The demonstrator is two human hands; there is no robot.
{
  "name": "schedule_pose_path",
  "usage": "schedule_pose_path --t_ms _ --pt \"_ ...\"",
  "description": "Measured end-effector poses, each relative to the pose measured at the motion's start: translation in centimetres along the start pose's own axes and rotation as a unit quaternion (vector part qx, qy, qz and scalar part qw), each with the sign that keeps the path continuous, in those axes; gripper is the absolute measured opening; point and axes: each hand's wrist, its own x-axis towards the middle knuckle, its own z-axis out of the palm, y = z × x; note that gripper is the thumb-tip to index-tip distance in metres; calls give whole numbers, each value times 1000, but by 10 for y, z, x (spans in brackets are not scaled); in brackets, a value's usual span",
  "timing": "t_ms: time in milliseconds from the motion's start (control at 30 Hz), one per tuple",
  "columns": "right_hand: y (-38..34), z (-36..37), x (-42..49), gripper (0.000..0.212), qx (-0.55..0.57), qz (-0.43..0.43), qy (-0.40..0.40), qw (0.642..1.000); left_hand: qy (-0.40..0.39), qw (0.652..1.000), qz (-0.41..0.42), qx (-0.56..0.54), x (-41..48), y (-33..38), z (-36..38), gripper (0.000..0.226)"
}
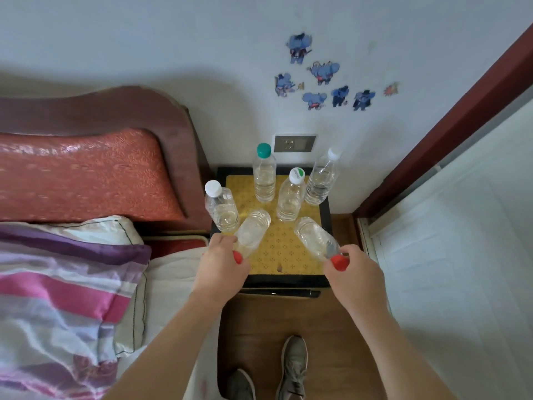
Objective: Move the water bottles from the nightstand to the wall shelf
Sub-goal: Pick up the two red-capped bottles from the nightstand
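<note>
A small nightstand (pixel 284 256) with a yellow patterned top and black rim stands against the wall. My left hand (pixel 220 262) grips the neck of a clear red-capped bottle (pixel 252 230), tilted over the top. My right hand (pixel 356 274) grips the neck of another red-capped bottle (pixel 314 236), also tilted. Several bottles stand upright on the nightstand: a white-capped one (pixel 222 207) at the left edge, a teal-capped one (pixel 264 177) at the back, a green-and-white-capped one (pixel 290 197) in the middle, and a white-capped one (pixel 322 179) at the back right. No wall shelf is in view.
A bed with a dark red headboard (pixel 115 111), an orange pillow (pixel 83 174) and striped bedding (pixel 66 284) lies to the left, touching the nightstand. A wall socket (pixel 294 143) sits behind the bottles. A white door or panel (pixel 461 241) is at the right. My shoes (pixel 292 368) are on the wooden floor.
</note>
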Motion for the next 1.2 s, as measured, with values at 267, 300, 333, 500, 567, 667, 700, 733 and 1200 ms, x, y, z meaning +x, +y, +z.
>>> schedule_pose_path --t_ms 267,300,333,500,567,667,700,733,1200 --pt "-20 -10 41 24 1 -49 22 999 39 997 57 28 36 32 -27 21" --pt "-23 -10 46 22 5 -54 23 998 37 997 58 30 40 35 -29 17" --pt "-25 -10 51 21 8 -56 22 998 35 997 60 30 44 38 -31 13" --pt "-33 -12 68 20 10 -75 21 997 31 996 81 25 56 47 -33 7" --pt "-33 -11 73 20 9 -88 24 996 34 994 99 21 59 48 -31 12" --pt "-33 -8 79 20 18 -110 34 993 39 991 124 5 61 49 -26 18" --pt "-31 -7 79 20 24 -117 36 992 38 991 130 -2 61 48 -23 19" --pt "-29 -6 79 20 32 -124 37 991 36 990 134 -10 59 47 -21 21" --pt "11 30 72 63 159 -66 -17 985 87 983 158 -40 53 36 -5 25"
